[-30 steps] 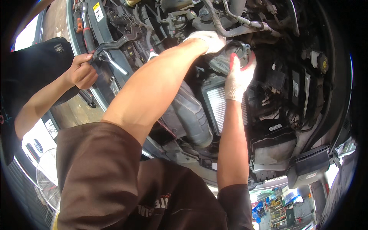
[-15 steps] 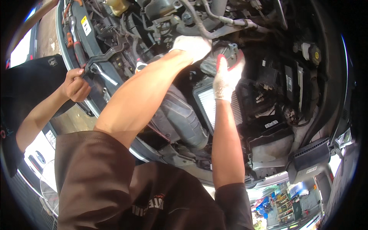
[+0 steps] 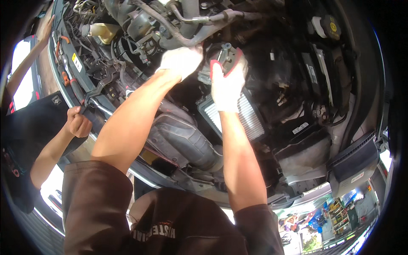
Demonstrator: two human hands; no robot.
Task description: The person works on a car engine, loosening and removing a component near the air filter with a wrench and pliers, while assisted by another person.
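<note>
In a white glove, my left hand [image 3: 180,61] reaches into the engine bay beside a ribbed grey hose [image 3: 163,21]. Its fingers curl away from view, so what they grip is hidden. My right hand [image 3: 229,87], in a white glove with red showing inside, has thumb and fingers around a grey intake part [image 3: 227,57] with a small bluish tip on top. Just below that hand lies a pleated white air filter [image 3: 250,119] in a dark frame, partly covered by my wrist. A black ribbed air duct [image 3: 187,138] lies between my forearms.
Another person's closed hand [image 3: 79,122] is at the bay's left edge, near a metal bar. A further forearm [image 3: 29,59] shows at upper left. Orange-handled tools [image 3: 68,76] lie along that edge. A cream reservoir [image 3: 102,32] sits farther back; a black-capped reservoir [image 3: 330,27] stands at right.
The view has shifted, moving the engine bay leftward in the picture. My right hand keeps hold of the grey intake part, my left stays by the hose. Another person's forearm has appeared at upper left.
</note>
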